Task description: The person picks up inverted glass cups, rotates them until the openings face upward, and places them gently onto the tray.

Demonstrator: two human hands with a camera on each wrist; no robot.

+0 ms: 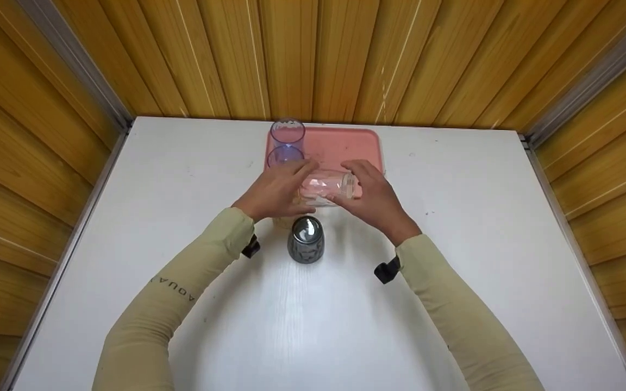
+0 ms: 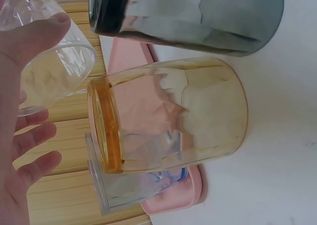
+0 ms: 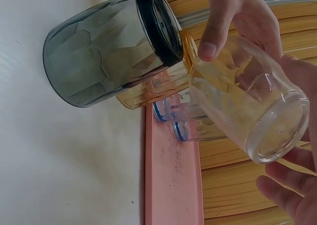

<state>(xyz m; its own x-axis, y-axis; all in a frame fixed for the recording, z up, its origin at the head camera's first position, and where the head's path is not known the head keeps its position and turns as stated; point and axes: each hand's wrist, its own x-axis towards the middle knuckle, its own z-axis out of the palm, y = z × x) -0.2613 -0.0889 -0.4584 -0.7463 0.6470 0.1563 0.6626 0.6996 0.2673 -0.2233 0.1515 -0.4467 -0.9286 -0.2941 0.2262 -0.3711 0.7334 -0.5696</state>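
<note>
A clear faceted plastic cup lies tilted sideways in the air between both hands, over the front of a pink tray. My left hand grips its open end, thumb on the wall near the rim in the left wrist view. My right hand curves around the thick base, thumb and fingers on opposite sides. Below stands a smoky grey cup, upside down. Behind it is an upside-down amber cup, mostly hidden by my left hand in the head view.
Two bluish cups stand upright along the tray's left side, a far one and a near one. The white table runs back to a wood-patterned wall, with similar side walls left and right.
</note>
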